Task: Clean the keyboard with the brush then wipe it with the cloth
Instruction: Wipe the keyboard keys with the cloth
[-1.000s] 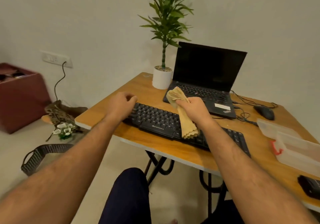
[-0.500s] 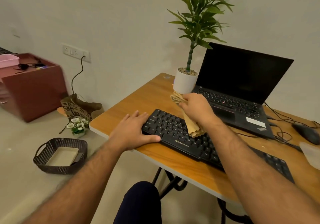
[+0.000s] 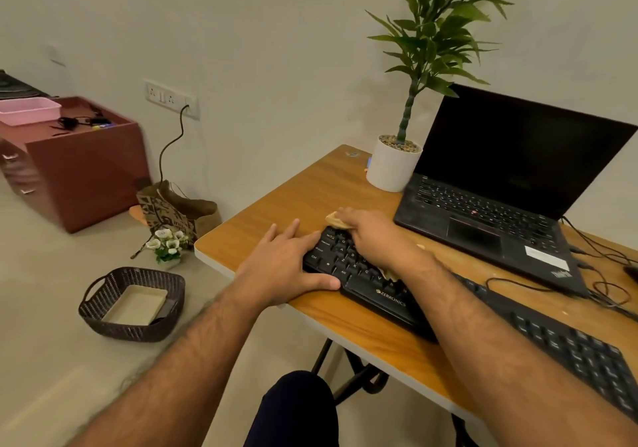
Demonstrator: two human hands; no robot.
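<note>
right grip: right hand [image 3: 371,236] lies palm-down on the cloth [image 3: 336,219], pressing it onto the keys; fingers bent over it, can't tell if they pinch it or only press.
left grip: left hand [image 3: 286,267] holds nothing; fingers straight and spread, flat at the left end of the keyboard [image 3: 379,294], thumb on its front edge.
cloth: tan, soft, crumpled; mostly hidden under the right hand. One folded corner sticks out past the fingertips at the keyboard's far-left corner, another scrap shows under the wrist.
keyboard: black matte plastic, long flat slab, low keys with white legends, white logo on the front lip. Lies diagonally on the surface, running off to the lower right under the right forearm.
surface: wood-grain top [image 3: 297,198], pale edge band, rounded corner, black metal legs.
laptop: [image 3: 511,184] black, lid open, screen dark, just behind the keyboard.
plant: [image 3: 393,167] smooth white cylindrical pot, pebble fill, segmented green stalk, narrow leaves; beside the laptop's left edge.
floor: dark woven basket [image 3: 133,303] with handles, well left of the surface.
</note>
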